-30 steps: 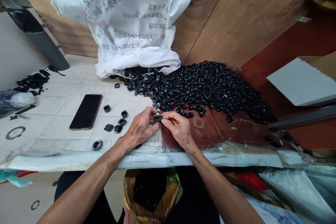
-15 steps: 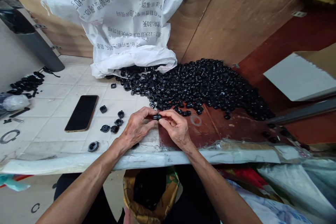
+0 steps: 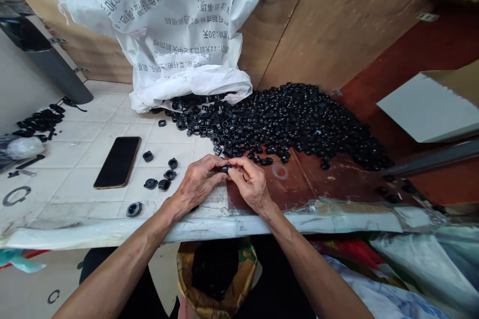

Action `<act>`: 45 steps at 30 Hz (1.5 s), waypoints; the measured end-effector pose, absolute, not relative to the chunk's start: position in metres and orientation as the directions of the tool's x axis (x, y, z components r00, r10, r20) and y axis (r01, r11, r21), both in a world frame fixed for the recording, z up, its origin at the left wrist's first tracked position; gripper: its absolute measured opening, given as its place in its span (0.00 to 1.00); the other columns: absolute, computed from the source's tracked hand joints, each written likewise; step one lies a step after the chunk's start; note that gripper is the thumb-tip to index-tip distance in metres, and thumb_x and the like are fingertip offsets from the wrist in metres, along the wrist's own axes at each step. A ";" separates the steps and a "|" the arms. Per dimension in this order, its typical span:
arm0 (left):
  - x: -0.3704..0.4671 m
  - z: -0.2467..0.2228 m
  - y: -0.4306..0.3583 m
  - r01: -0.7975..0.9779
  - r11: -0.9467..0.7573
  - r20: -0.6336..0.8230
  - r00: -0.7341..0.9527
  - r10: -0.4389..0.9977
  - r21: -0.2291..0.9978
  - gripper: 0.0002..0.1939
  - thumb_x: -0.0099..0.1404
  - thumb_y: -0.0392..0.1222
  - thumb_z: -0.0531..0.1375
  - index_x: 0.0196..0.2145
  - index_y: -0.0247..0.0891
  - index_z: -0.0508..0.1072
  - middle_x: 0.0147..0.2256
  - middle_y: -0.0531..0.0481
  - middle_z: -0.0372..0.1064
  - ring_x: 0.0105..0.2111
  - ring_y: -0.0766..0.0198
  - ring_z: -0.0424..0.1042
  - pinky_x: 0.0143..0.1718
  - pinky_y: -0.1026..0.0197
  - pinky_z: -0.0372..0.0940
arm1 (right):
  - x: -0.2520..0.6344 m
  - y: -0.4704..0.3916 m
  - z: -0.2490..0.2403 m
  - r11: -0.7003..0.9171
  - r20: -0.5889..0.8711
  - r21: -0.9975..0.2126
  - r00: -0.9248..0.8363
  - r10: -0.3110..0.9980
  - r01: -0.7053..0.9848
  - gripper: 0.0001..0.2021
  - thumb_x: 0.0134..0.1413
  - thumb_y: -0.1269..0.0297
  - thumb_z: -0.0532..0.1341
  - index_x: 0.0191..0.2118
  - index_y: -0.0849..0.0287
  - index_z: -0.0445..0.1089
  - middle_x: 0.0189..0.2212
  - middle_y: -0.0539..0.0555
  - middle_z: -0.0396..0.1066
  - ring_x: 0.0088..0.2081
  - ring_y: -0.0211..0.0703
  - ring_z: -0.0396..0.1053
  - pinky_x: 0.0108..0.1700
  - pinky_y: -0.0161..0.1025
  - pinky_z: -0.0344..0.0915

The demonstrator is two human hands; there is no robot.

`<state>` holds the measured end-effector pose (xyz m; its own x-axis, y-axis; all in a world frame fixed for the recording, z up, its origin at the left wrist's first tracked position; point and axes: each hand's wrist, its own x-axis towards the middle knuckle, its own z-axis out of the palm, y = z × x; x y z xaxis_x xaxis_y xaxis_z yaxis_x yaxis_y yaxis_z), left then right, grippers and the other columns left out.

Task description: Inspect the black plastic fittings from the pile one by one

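Between the fingertips of both hands is a small black plastic part [image 3: 225,169], partly covered by the fingers. My left hand [image 3: 200,179] pinches it from the left, and my right hand [image 3: 250,182] grips it from the right. Just beyond the hands spreads a large heap of small black ring-shaped plastic parts [image 3: 299,119]. Left of my left hand, several loose black parts [image 3: 150,184] lie on the pale tabletop [image 3: 86,174].
A white printed sack [image 3: 179,25] stands at the back, its mouth over the heap. On the left lies a phone [image 3: 118,162]. A grey tube [image 3: 56,70] leans at the far left. Below the table edge, an open yellow bag [image 3: 183,279] holds dark contents.
The black part has turned slightly between the fingers and is more covered now. Both hands stay in nearly the same place, and the view has shifted a little.
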<state>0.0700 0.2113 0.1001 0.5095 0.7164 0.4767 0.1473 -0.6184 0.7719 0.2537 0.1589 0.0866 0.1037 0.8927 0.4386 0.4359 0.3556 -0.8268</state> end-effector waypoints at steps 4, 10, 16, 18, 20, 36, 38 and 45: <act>0.069 0.099 0.212 0.144 -0.632 0.485 0.520 0.703 0.762 0.11 0.68 0.32 0.66 0.48 0.39 0.77 0.44 0.48 0.78 0.45 0.62 0.78 0.50 0.58 0.73 | 0.255 0.159 0.085 0.330 0.425 -0.795 0.078 0.902 0.509 0.13 0.67 0.59 0.60 0.31 0.57 0.72 0.25 0.50 0.72 0.25 0.39 0.69 0.31 0.36 0.66; 0.068 0.096 0.214 0.163 -0.626 0.473 0.520 0.711 0.763 0.13 0.69 0.32 0.65 0.50 0.40 0.76 0.45 0.48 0.77 0.45 0.62 0.78 0.50 0.58 0.73 | 0.254 0.158 0.090 0.335 0.433 -0.781 0.071 0.899 0.527 0.12 0.69 0.61 0.56 0.38 0.58 0.75 0.23 0.49 0.71 0.24 0.38 0.68 0.31 0.36 0.64; 0.069 0.096 0.214 0.171 -0.612 0.466 0.503 0.728 0.772 0.12 0.68 0.33 0.65 0.49 0.40 0.77 0.45 0.49 0.77 0.44 0.62 0.78 0.50 0.58 0.73 | 0.253 0.159 0.088 0.325 0.378 -0.842 0.043 0.925 0.430 0.09 0.67 0.60 0.60 0.40 0.57 0.76 0.28 0.51 0.75 0.25 0.40 0.73 0.33 0.38 0.70; 0.070 0.097 0.213 0.176 -0.580 0.441 0.489 0.753 0.795 0.12 0.68 0.32 0.65 0.49 0.41 0.77 0.45 0.49 0.77 0.43 0.63 0.78 0.49 0.58 0.73 | 0.254 0.160 0.085 0.253 0.295 -0.917 0.098 0.951 0.307 0.08 0.65 0.57 0.63 0.40 0.56 0.75 0.25 0.49 0.74 0.23 0.40 0.73 0.30 0.36 0.71; 0.071 0.098 0.212 0.166 -0.518 0.391 0.477 0.787 0.839 0.13 0.67 0.33 0.65 0.49 0.41 0.77 0.45 0.50 0.77 0.39 0.65 0.78 0.46 0.60 0.74 | 0.255 0.162 0.084 0.197 0.226 -0.962 0.152 0.962 0.187 0.09 0.62 0.56 0.66 0.39 0.55 0.74 0.24 0.48 0.74 0.25 0.41 0.75 0.31 0.36 0.73; 0.073 0.098 0.210 0.065 -0.283 0.219 0.480 0.849 0.957 0.13 0.65 0.33 0.64 0.48 0.39 0.78 0.43 0.49 0.79 0.38 0.64 0.79 0.46 0.59 0.74 | 0.264 0.165 0.089 0.214 0.218 -0.976 0.224 0.950 0.043 0.09 0.53 0.61 0.70 0.40 0.55 0.79 0.46 0.54 0.77 0.46 0.46 0.78 0.51 0.43 0.75; 0.074 0.099 0.210 0.059 -0.276 0.216 0.477 0.852 0.959 0.12 0.65 0.33 0.64 0.47 0.39 0.77 0.42 0.49 0.79 0.38 0.64 0.79 0.46 0.59 0.75 | 0.263 0.165 0.088 0.169 0.178 -0.984 0.261 0.949 0.057 0.10 0.53 0.60 0.71 0.40 0.56 0.78 0.43 0.54 0.79 0.42 0.46 0.78 0.49 0.43 0.75; 0.074 0.097 0.210 0.034 -0.308 0.251 0.500 0.829 0.951 0.12 0.66 0.34 0.64 0.48 0.38 0.76 0.43 0.48 0.79 0.40 0.62 0.80 0.46 0.57 0.76 | 0.259 0.164 0.090 0.205 0.241 -0.961 0.199 0.950 0.186 0.09 0.53 0.60 0.71 0.39 0.56 0.79 0.38 0.52 0.79 0.35 0.42 0.76 0.40 0.38 0.74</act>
<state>0.0740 0.2096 0.0969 0.5000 0.8288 0.2512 0.0337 -0.3084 0.9507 0.2593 0.1638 0.0898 0.1993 0.9498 0.2412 0.1855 0.2051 -0.9610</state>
